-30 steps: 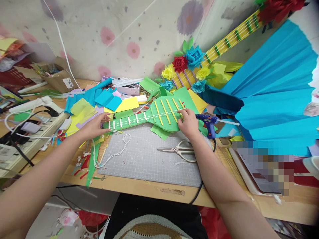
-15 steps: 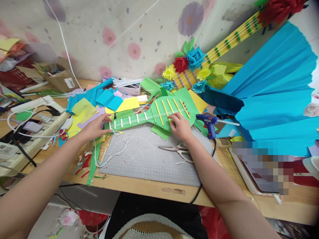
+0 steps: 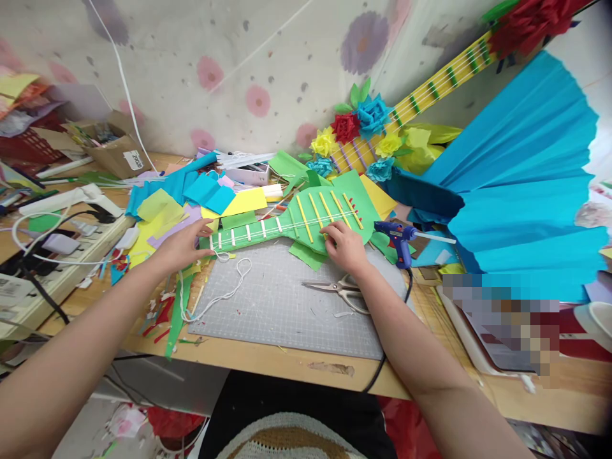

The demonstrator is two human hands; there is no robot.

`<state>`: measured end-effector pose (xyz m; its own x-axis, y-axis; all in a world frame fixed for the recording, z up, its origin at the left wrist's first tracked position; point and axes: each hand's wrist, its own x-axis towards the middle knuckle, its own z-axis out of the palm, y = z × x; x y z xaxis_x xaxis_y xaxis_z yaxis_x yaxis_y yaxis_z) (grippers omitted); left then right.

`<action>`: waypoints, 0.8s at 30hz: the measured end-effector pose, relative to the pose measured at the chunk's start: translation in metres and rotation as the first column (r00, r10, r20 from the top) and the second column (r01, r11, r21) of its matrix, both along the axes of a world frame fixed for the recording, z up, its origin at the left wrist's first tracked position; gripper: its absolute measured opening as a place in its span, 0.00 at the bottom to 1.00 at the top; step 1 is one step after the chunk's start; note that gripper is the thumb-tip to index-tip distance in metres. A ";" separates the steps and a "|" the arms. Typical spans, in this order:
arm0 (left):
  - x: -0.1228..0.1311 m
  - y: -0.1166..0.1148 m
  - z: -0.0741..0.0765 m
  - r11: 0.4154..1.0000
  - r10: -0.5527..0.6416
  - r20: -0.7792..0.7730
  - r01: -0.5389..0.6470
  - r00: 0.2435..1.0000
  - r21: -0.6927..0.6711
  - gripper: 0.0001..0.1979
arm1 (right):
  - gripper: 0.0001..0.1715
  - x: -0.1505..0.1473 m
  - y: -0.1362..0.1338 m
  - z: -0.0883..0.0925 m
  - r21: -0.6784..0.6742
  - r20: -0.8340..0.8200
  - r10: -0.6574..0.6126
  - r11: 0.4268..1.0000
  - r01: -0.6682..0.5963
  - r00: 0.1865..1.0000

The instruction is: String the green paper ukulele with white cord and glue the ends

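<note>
Cardboard box (image 3: 113, 155) holds scraps (image 3: 98, 132); left hand (image 3: 179, 247), right hand (image 3: 345, 248) on green paper guitar (image 3: 291, 227).

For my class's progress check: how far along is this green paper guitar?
Done: yellow strips and white strings sit on the green guitar. In hand: left hand touches the neck end, right hand presses the body by the strings. Left, probably: the loose string tail looks untrimmed; scissors lie nearby.

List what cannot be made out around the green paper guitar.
Head view: the right hand covers part of the green paper guitar; its grip is hidden.
Head view: the wrist hides the handles of the steel scissors.
Head view: a pixelated patch blurs things at the right.
</note>
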<state>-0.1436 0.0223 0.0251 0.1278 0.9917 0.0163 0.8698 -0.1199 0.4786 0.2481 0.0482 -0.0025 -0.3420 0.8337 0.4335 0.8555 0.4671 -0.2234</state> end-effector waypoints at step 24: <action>-0.001 0.000 -0.004 1.000 0.005 0.025 -0.005 1.000 -0.010 0.41 | 0.12 -0.054 -0.006 0.024 -0.154 -0.108 0.106 0.981 -0.122 0.989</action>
<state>-0.1443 0.0225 0.0213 0.1225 0.9924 0.0098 0.8580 -0.1109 0.5015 0.1942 0.0420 0.0212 -0.4005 0.8531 0.3343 0.7689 0.5114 -0.3837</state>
